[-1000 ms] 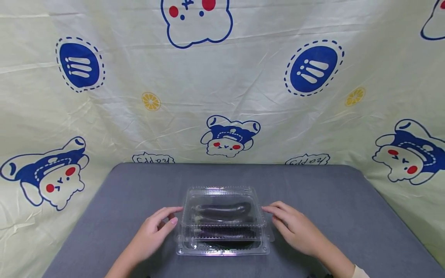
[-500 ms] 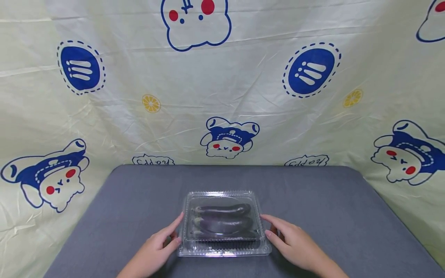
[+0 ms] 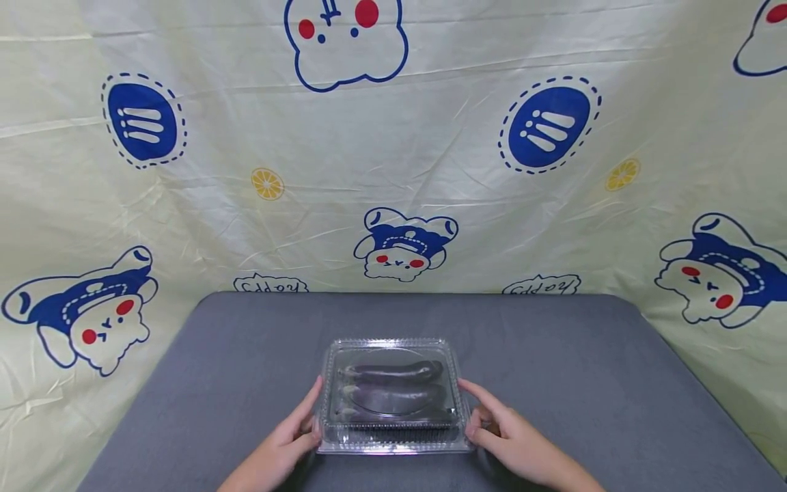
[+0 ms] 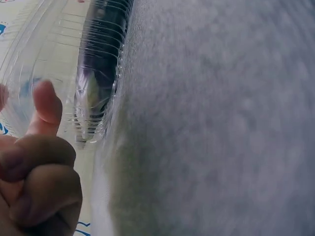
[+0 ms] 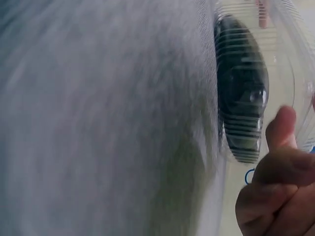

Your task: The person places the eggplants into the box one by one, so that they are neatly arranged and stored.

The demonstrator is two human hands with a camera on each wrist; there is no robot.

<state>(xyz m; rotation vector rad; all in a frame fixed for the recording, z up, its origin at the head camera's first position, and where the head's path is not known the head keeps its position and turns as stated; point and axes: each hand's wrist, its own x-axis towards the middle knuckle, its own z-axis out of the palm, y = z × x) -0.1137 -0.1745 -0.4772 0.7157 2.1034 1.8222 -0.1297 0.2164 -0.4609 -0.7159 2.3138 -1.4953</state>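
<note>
A clear plastic clamshell box [image 3: 393,447] with its lid down sits on the grey cloth, front and centre. Dark purple eggplants [image 3: 399,396] lie crosswise inside, one behind the other. At the box's left side, my left hand [image 3: 284,437] holds the edge, forefinger along the lid and thumb by the front corner. My right hand [image 3: 513,430] grips the opposite edge in the same way. Both wrist views show the lower fingers curled close to the ribbed side wall. An eggplant's pale stem end [image 4: 91,93] shows through the plastic in the left wrist view.
The grey cloth-covered table [image 3: 553,348] spreads around the box on all sides. Behind it hangs a pale curtain [image 3: 406,137] printed with blue cartoon bears and orange slices.
The lid has come down from slightly raised to flat on the base. Both hands have slid nearer along the sides, then drawn in tighter on the edges.
</note>
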